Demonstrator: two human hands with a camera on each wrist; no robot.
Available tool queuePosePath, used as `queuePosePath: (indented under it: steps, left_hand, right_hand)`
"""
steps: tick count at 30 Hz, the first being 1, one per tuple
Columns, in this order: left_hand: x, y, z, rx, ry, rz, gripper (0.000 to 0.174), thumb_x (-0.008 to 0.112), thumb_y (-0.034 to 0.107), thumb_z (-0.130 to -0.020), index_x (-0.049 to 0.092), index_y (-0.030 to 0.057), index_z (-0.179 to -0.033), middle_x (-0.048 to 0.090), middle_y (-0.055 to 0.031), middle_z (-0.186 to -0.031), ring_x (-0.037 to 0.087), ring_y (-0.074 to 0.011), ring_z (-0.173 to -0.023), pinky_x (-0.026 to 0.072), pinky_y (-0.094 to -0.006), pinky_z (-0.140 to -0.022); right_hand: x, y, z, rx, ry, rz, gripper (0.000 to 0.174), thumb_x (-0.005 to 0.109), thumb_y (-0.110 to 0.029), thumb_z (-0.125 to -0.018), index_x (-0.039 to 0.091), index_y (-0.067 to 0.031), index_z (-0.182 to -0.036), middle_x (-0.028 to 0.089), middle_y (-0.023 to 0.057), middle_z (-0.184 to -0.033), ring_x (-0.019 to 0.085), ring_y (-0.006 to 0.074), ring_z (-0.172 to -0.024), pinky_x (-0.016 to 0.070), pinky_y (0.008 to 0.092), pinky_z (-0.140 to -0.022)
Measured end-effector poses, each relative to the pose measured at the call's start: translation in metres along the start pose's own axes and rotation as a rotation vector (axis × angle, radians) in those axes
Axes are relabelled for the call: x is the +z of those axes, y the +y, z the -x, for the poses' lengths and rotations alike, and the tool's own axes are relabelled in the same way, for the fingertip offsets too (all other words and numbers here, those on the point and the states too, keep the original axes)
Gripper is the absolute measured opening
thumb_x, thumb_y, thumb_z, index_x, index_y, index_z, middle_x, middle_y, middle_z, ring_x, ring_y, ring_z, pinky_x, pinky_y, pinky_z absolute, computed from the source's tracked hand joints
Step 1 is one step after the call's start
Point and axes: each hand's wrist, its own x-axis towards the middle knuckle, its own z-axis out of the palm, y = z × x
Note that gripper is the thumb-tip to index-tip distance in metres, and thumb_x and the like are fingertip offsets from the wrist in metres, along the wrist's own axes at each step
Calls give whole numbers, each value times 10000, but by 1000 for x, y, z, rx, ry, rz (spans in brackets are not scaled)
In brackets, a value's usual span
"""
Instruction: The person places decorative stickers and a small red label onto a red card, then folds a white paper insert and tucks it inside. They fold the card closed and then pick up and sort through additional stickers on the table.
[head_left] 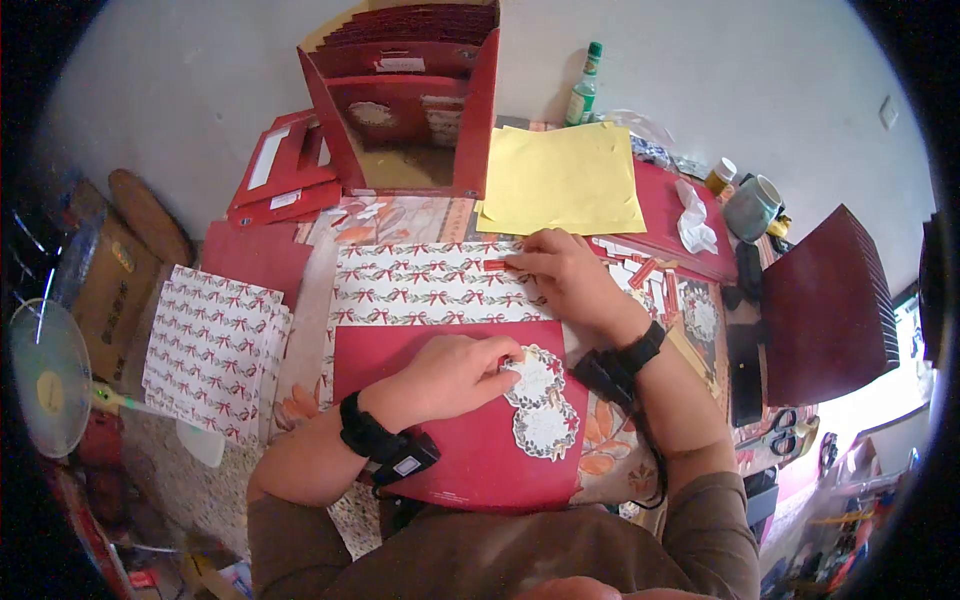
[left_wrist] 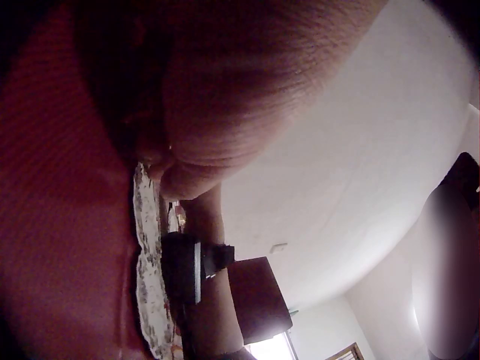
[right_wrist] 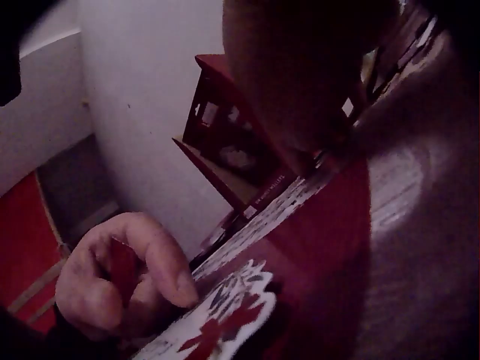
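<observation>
In the head view, a red folder point(head_left: 430, 470) lies in front of the person, with white paper point(head_left: 410, 285) patterned with red bows and garlands showing along its far side. Two joined wreath-shaped cutouts point(head_left: 545, 430) rest over the folder's right part. My left hand point(head_left: 450, 375) pinches the left edge of the upper wreath between thumb and fingers; the left wrist view shows the cutouts edge-on. Over the patterned paper, my right hand point(head_left: 572, 280) has bent fingers at a small red label point(head_left: 495, 265), its fingertips hidden beneath the hand in the right wrist view.
A stack of patterned sheets point(head_left: 210, 350) lies to the left. Behind stands a red box point(head_left: 480, 120) of folders, beside yellow paper point(head_left: 565, 180) and a green bottle point(head_left: 583, 90). Loose red-and-white labels point(head_left: 655, 285), a mug point(head_left: 752, 208) and scissors point(head_left: 785, 435) are at the right.
</observation>
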Motion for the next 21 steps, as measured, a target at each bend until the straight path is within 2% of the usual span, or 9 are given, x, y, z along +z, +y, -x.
queuePosePath:
  steps: [5,9,11,12,14,15,17,18,21]
  left_hand:
    - [0,0,1,-17,0,13,253,622,252,-873,608,95,-1072,598,-96,-690,613,-265,-623,468,-381,-567]
    - [-4,2,0,-49,-28,53,247,630,226,-873,608,88,-1077,587,-78,-681,586,-212,-604,458,-342,-564]
    - [-7,3,-1,-97,-16,192,214,618,164,-887,608,66,-1076,570,-27,-677,527,-120,-600,430,-280,-556]
    - [-8,2,-1,-95,-19,191,214,618,164,-887,608,66,-1076,570,-27,-677,527,-120,-600,430,-280,-556]
    - [-10,-3,-3,-151,99,336,196,587,113,-905,600,50,-1090,527,21,-696,456,-57,-622,396,-230,-561]
    - [-10,-6,-4,-150,97,335,196,587,113,-905,600,50,-1090,527,21,-696,456,-57,-622,396,-230,-561]
    - [-10,-12,-5,-127,258,452,200,561,72,-913,592,48,-1109,495,37,-723,417,-39,-627,370,-206,-559]
    - [-11,-15,-6,-129,267,525,277,522,84,-915,545,68,-1191,488,24,-750,419,-52,-647,375,-206,-583]
    - [-17,-11,-7,-205,348,729,354,462,92,-911,485,78,-1264,510,8,-776,456,-68,-682,399,-221,-614]
  right_hand:
    - [-13,-3,-2,334,166,-298,196,571,19,-763,660,7,-938,603,170,-914,593,336,-894,483,387,-797]
    - [-16,12,3,376,233,-374,174,540,32,-785,653,20,-917,604,172,-874,602,333,-848,489,369,-758]
    - [-16,20,6,348,225,-312,176,535,29,-792,647,26,-927,611,169,-888,610,321,-843,491,366,-749]
    - [-17,22,7,350,228,-311,176,535,29,-792,647,26,-927,611,169,-888,610,321,-843,491,366,-749]
    - [-17,24,8,416,243,-343,189,528,24,-808,644,24,-958,627,166,-905,621,297,-830,494,356,-734]
    - [-18,25,9,418,246,-342,189,528,24,-808,644,24,-958,627,166,-905,621,297,-830,494,356,-734]
    - [-21,26,11,535,248,-477,191,518,10,-840,640,28,-987,647,140,-897,629,245,-797,498,341,-728]
    - [-22,26,10,536,248,-477,191,518,10,-840,640,28,-987,647,140,-897,629,245,-797,498,341,-728]
    - [-26,24,9,698,268,-678,183,510,-5,-868,639,37,-990,651,98,-853,616,182,-758,498,312,-714]
